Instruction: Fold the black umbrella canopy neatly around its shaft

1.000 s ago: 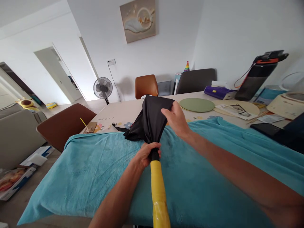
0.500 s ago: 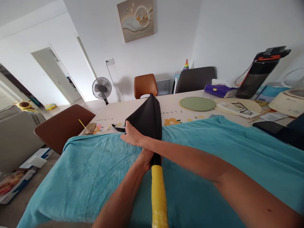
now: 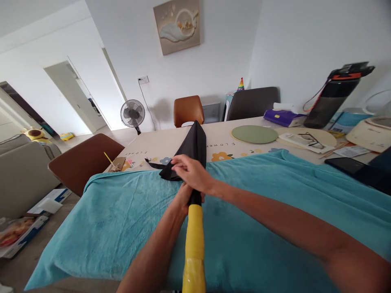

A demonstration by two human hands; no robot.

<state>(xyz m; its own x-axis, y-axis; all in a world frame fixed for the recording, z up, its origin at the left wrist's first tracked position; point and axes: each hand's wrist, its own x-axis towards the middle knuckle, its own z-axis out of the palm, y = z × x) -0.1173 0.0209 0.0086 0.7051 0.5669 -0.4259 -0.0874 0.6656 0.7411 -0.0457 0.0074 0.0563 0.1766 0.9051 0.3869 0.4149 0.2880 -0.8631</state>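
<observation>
A folded black umbrella (image 3: 192, 146) with a yellow handle (image 3: 193, 240) points away from me over a teal towel (image 3: 122, 228) spread on the table. My left hand (image 3: 183, 201) is closed round the shaft just above the handle, partly hidden under my right wrist. Crossing over it, my right hand (image 3: 191, 173) lies on the black canopy cloth with its fingers curled on the folds at the left. A loose black strap (image 3: 152, 165) trails from the canopy onto the table.
Beyond the towel the table (image 3: 159, 146) bears a green round mat (image 3: 254, 134), papers with glasses (image 3: 305, 140), a purple tissue box (image 3: 282, 117), a dark bottle (image 3: 331, 97) and a dark device (image 3: 357, 171). Brown chairs (image 3: 82, 160) stand left and far. A fan (image 3: 132, 114) stands behind.
My right hand went from the canopy's right side across to its left, then drew back toward the shaft. The canopy cloth has become narrower and neater. The left hand kept its hold.
</observation>
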